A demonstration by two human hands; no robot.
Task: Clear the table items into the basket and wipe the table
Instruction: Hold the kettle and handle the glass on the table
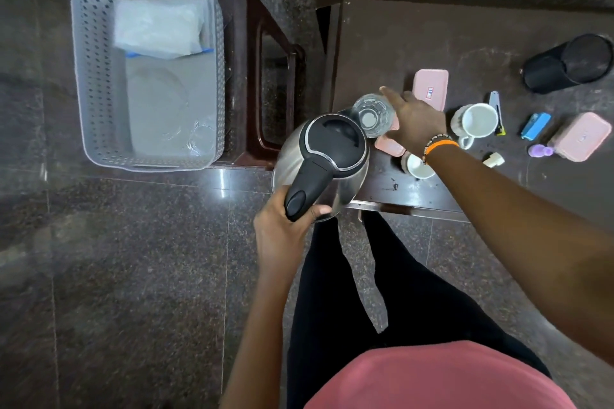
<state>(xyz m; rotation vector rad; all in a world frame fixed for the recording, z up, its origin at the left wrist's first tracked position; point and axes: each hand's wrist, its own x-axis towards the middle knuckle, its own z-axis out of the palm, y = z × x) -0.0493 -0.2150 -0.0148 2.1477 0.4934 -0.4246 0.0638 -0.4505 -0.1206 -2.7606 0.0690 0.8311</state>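
My left hand (282, 232) grips the black handle of a steel kettle (319, 159) and holds it over the table's left front corner. My right hand (415, 119) holds a clear drinking glass (372, 114) just above the table, beside the kettle's lid. The grey perforated basket (99, 76) stands on the floor at the left; inside lie a white folded bag (156, 26), a clear plate and a glass. On the dark table (398, 43) remain two pink boxes (430, 88) (579, 136), a white mug (476, 121) and a small white cup (420, 168).
A dark wooden stool (265, 76) stands between basket and table. Farther right on the table lie a black cylindrical pouch (568, 63), a blue object (535, 125), a small purple bottle (540, 150), a pink lid (388, 145) and a white cap (493, 159). My legs are below the table edge.
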